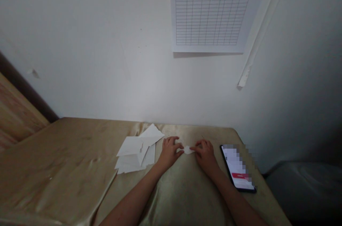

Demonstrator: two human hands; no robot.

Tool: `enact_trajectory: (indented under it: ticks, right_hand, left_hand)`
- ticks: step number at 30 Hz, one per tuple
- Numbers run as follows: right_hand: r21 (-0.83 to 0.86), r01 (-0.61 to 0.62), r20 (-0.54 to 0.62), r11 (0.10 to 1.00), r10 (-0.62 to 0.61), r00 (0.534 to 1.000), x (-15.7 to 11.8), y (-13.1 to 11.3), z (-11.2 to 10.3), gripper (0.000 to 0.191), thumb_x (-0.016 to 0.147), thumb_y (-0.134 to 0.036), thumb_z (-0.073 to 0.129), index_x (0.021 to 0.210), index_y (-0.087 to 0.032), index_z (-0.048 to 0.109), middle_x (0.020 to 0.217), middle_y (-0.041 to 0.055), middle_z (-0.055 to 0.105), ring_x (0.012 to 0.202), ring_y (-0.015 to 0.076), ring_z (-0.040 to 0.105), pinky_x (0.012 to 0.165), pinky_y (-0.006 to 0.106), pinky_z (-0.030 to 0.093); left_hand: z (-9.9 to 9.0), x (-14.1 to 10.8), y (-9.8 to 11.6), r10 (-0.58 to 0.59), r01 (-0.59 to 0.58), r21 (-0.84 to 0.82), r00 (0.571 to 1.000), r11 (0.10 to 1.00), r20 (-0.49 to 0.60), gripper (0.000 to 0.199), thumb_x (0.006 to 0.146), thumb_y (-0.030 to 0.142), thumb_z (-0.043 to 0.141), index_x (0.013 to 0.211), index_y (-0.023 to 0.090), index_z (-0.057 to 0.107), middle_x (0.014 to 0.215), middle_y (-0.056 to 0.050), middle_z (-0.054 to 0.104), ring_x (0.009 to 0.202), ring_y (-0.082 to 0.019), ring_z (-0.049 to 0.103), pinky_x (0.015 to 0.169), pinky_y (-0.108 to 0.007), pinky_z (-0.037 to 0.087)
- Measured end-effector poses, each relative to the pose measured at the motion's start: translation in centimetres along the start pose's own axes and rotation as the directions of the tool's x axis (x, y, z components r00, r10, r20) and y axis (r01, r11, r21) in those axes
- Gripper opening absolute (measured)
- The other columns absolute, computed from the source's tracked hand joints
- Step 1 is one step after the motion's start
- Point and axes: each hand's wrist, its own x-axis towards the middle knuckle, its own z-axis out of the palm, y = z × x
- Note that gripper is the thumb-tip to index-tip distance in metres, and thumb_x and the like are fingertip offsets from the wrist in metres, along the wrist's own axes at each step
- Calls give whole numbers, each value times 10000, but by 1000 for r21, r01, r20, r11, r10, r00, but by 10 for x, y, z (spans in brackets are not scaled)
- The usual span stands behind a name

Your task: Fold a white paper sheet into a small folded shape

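Note:
A small white piece of paper [188, 150] lies between my two hands, near the middle of the cloth-covered table. My left hand [170, 150] pinches its left edge between thumb and forefinger, the other fingers curled above. On the other side, my right hand [205, 152] has its fingertips closed on the paper's right edge. To the left of my left hand is a loose pile of white paper sheets [130, 146], overlapping at different angles. Any folds in the small piece are too small to make out.
A lit phone [237, 169] lies right of my right forearm. The gold cloth [66, 154] covers the table, which meets a white wall [107, 58]. A printed table sheet [210, 15] hangs on the wall. Wooden furniture [16, 112] stands at the left.

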Motion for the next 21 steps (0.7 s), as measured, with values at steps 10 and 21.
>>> enact_trajectory:
  ticks: [10,21]
  right_hand:
    - [5,19,42,1000,-19,999,0,-7,1,237,930,-289,609,1123,-356,730,1100,66,608,1111,246,492,1040,436,366]
    - [-12,-13,74,1000,14,997,1,-8,0,249,925,-273,620,1123,-379,728,1099,59,614,1109,236,495,1048,426,352]
  left_hand:
    - [1,4,-2,-4,4,-99,1000,995,0,68,758,233,811,781,237,747,1305,-44,622,1260,-284,475,1094,-483,336]
    - [-2,6,-8,13,-11,-38,999,999,42,60,791,216,772,775,222,714,1408,-17,579,1298,-286,428,1107,-493,294]
